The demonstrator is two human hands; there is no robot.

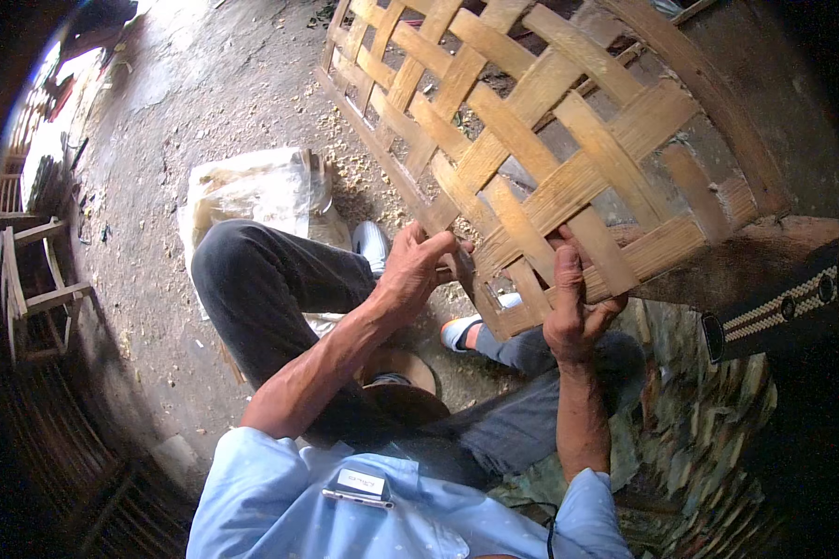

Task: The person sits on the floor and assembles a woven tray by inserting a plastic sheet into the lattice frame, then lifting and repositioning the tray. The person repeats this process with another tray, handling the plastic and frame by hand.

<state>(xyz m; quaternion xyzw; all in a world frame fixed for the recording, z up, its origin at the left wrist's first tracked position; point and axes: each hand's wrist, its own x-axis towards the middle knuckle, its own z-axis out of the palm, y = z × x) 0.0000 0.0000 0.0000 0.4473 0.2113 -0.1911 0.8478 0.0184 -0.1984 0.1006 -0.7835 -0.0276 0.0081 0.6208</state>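
A large woven bamboo panel [550, 177], made of wide crossing strips inside a thin frame, is held up in front of me, tilted. My left hand [415, 264] is closed on the panel's edge near its lower left corner, thumb and fingers pinching a strip. My right hand [578, 303] grips the bottom edge, thumb on the near face and some fingers behind the weave. Those fingers are partly hidden by the strips.
A pale plastic-wrapped bundle [252, 191] lies beyond my left knee. Wood chips litter the concrete floor [158, 121]. A small wooden frame [42, 289] stands at far left. Stacked flat pieces [708, 438] lie at lower right, below a dark patterned strap [783, 307].
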